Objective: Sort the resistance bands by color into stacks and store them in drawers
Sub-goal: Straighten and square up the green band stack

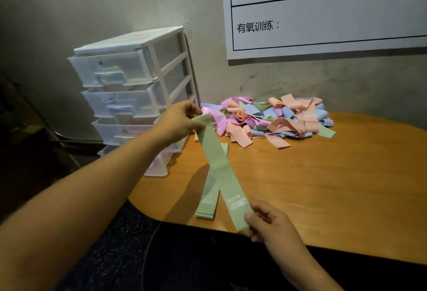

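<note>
Fingers (251,217) on opposite green band (219,170) ends

Dim, soft-focus wide-angle view, corners darkened and bent; the wooden table (323,186) is brightest, left side in shadow.

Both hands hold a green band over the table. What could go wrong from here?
The green stack lies near the table's front edge; laying the held green band down could nudge it off. The band, pinched by left hand and right hand, crosses the stack at an angle and may land askew.
</note>
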